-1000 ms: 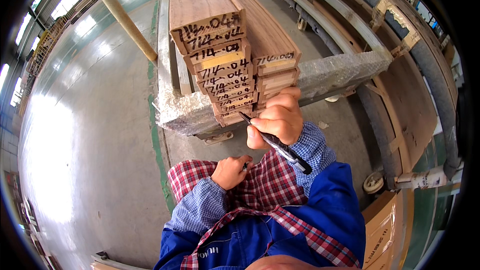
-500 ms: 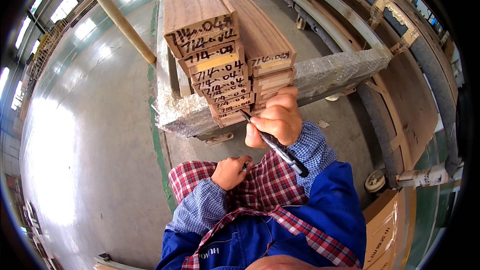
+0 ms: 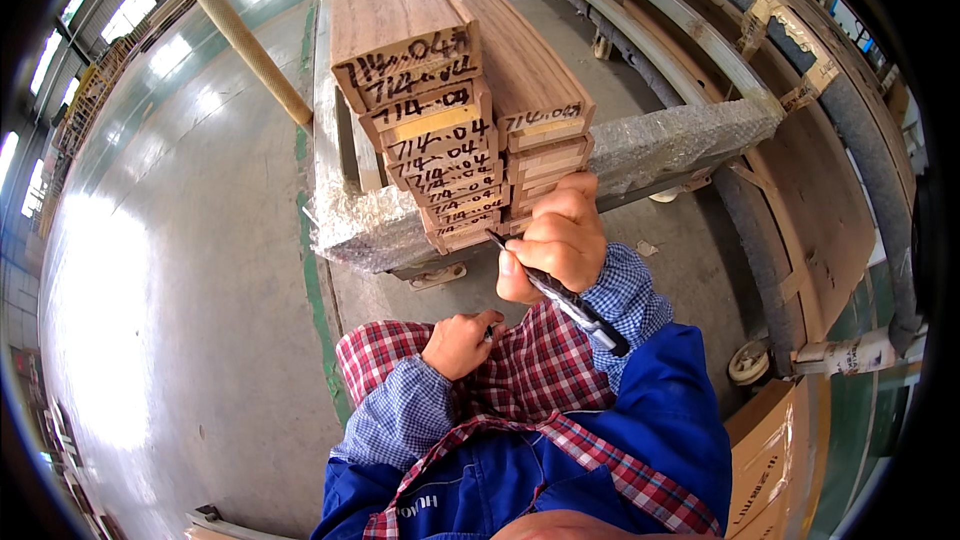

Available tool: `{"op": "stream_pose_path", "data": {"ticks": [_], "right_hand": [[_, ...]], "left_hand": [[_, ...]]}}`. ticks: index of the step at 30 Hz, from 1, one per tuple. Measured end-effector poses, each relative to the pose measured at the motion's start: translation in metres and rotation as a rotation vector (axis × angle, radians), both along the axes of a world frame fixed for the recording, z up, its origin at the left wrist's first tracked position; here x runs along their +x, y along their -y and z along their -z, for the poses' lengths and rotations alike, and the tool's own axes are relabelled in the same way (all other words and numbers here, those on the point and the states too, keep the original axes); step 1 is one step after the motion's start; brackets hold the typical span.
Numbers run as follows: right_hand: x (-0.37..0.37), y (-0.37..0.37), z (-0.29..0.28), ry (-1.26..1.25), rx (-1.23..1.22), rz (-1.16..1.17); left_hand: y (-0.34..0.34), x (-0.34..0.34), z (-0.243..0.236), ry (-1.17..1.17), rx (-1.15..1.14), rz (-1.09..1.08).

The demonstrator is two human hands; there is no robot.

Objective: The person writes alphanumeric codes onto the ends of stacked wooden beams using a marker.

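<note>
At frame centre, the right hand (image 3: 562, 240) clamps its grip on a marker (image 3: 574, 307) near boards (image 3: 400, 15); the left hand (image 3: 458, 346) grip is unclear.

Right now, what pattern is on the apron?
The apron has a red, white and dark plaid, shown best in the head view.

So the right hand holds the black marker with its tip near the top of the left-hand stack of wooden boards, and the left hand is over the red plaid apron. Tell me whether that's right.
Not quite: the head view shows the black marker with its tip near the bottom of the left-hand stack of wooden boards, not the top.
</note>
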State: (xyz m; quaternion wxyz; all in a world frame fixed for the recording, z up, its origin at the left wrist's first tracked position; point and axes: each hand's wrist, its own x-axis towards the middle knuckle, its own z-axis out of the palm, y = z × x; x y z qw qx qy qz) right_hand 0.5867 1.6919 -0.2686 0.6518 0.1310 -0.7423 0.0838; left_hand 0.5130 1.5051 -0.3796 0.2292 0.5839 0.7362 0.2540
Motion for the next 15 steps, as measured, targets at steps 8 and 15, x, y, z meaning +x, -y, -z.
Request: {"op": "stream_pose_path", "data": {"ticks": [8, 15], "right_hand": [[-0.006, 0.011, 0.011, 0.107, 0.036, -0.029], [-0.011, 0.013, 0.011, 0.084, 0.046, 0.029]], "left_hand": [[0.0, -0.003, 0.014, -0.003, 0.059, 0.023], [0.001, 0.0, 0.002, 0.011, 0.019, 0.012]]}}
